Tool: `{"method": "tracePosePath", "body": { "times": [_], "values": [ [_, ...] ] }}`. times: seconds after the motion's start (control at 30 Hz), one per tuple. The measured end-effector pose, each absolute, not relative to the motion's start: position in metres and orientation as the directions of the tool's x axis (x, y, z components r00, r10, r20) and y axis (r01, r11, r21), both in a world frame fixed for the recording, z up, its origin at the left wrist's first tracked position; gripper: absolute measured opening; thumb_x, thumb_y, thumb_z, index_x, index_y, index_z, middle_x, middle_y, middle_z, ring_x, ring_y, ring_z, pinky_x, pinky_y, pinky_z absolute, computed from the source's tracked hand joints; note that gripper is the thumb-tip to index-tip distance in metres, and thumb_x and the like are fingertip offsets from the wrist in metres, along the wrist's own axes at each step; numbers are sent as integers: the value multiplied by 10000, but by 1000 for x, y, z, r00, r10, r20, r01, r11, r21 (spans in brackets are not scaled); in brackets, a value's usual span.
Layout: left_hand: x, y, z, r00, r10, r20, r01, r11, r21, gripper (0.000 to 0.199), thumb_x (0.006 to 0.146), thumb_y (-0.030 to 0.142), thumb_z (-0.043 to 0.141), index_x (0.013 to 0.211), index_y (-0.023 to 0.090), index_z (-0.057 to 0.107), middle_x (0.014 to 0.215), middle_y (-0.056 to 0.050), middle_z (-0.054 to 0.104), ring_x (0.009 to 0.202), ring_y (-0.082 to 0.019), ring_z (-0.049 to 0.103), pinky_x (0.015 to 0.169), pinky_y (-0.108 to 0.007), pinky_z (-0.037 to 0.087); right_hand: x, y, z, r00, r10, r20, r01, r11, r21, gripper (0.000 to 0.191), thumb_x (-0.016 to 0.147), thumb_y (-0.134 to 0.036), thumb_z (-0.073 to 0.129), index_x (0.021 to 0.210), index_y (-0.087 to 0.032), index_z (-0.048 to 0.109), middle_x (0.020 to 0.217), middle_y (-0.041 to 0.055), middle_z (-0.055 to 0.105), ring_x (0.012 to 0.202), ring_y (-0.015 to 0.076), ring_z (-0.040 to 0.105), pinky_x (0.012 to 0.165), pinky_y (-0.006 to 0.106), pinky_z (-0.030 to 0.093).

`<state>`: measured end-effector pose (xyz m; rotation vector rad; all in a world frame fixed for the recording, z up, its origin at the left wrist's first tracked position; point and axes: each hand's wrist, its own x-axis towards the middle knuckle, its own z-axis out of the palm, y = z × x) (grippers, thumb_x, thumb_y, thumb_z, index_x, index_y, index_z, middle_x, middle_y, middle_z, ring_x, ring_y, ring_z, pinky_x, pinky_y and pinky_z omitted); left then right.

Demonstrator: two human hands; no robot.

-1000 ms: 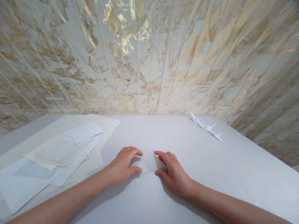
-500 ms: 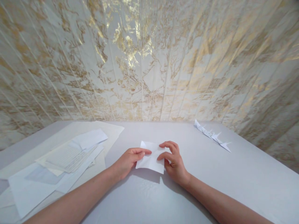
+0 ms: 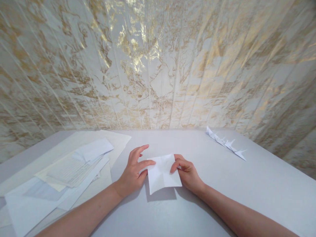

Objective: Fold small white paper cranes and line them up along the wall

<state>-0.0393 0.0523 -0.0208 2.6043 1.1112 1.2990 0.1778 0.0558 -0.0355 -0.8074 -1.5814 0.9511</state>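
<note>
A small white square sheet of paper (image 3: 164, 176) with crossing crease lines is held just above the table, its shadow falling below it. My right hand (image 3: 186, 169) pinches the right side, thumb in front and fingers behind. At the left edge, my left hand (image 3: 134, 168) has its index fingertip on the front of the sheet. Its thumb tip is partly hidden by that edge, and its other fingers are raised away from the paper.
Several folded paper cranes (image 3: 225, 143) stand in a slanting row at the back right. On the left lies a loose pile of papers and envelopes (image 3: 74, 171). A white and gold patterned curtain (image 3: 158, 82) hangs behind the white table (image 3: 259, 191).
The sheet has turned in my hands and shifted slightly right. My left hand has spread its fingers and moved to the left edge. My right hand has closed its pinch on the right side.
</note>
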Motion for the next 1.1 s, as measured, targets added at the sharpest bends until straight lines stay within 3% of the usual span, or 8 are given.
{"method": "tracePosePath", "body": {
  "times": [0.17, 0.27, 0.37, 0.57, 0.73, 0.87, 0.97, 1.1],
  "values": [
    [-40, 52, -17, 373, 574, 729, 553, -768, 322, 290, 704, -15, 457, 713, 209, 641, 1278, -57, 423, 1148, -245, 365, 869, -404, 406, 178, 54, -32, -238, 850, 470, -9, 482, -876, 200, 738, -216, 613, 540, -217, 635, 662, 35, 588, 786, 181, 538, 724, 300, 407],
    [-42, 56, -18, 459, 543, 703, 471, -820, 325, 204, 765, 66, 492, 700, 206, 626, 1060, -65, 599, 1082, -221, 441, 889, -392, 402, 179, 54, -31, -264, 857, 443, -51, 446, -894, 196, 736, -295, 639, 560, -210, 635, 688, 41, 591, 787, 182, 538, 696, 291, 416],
    [-42, 59, -18, 509, 521, 686, 390, -849, 356, 147, 799, 133, 508, 723, 205, 611, 878, -50, 658, 974, -189, 520, 854, -350, 432, 180, 53, -31, -293, 856, 427, -101, 416, -904, 201, 728, -337, 652, 578, -205, 638, 717, 43, 584, 798, 180, 539, 681, 280, 422],
    [-40, 56, -16, 419, 533, 735, 431, -829, 356, 140, 795, 115, 507, 727, 198, 597, 1008, -68, 615, 995, -181, 508, 852, -338, 429, 180, 51, -32, -322, 878, 354, -122, 333, -935, 102, 679, -289, 703, 671, -208, 642, 878, 46, 569, 823, 175, 564, 716, 288, 438],
    [-41, 54, -16, 334, 531, 779, 504, -799, 328, 214, 775, 31, 460, 723, 196, 586, 1049, -70, 582, 1048, -187, 478, 892, -375, 402, 181, 51, -29, -273, 866, 419, -6, 435, -901, 95, 673, -263, 705, 753, -225, 670, 1093, 70, 498, 1031, 209, 493, 895, 349, 384],
    [-42, 54, -17, 269, 556, 786, 527, -768, 363, 264, 758, 14, 433, 700, 201, 610, 1077, -68, 579, 1044, -183, 491, 883, -366, 407, 182, 52, -29, -261, 841, 473, 8, 492, -871, 68, 723, -291, 657, 753, -233, 675, 1128, 67, 505, 977, 192, 508, 887, 357, 395],
    [-42, 54, -19, 255, 624, 739, 460, -750, 475, 188, 752, 71, 488, 711, 202, 617, 875, -40, 652, 929, -180, 554, 835, -332, 432, 182, 51, -31, -229, 866, 445, 53, 467, -882, 112, 747, -312, 628, 738, -206, 664, 945, 65, 587, 861, 178, 539, 789, 322, 428],
    [-36, 50, -18, 116, 868, 483, 328, -492, 806, 64, 736, 206, 574, 794, 179, 574, 708, -3, 631, 678, -141, 578, 645, -256, 452, 180, 50, -34, -179, 936, 303, 44, 315, -948, 219, 744, -373, 613, 693, -161, 616, 629, 11, 561, 586, 120, 486, 553, 250, 393]
  ]
}}
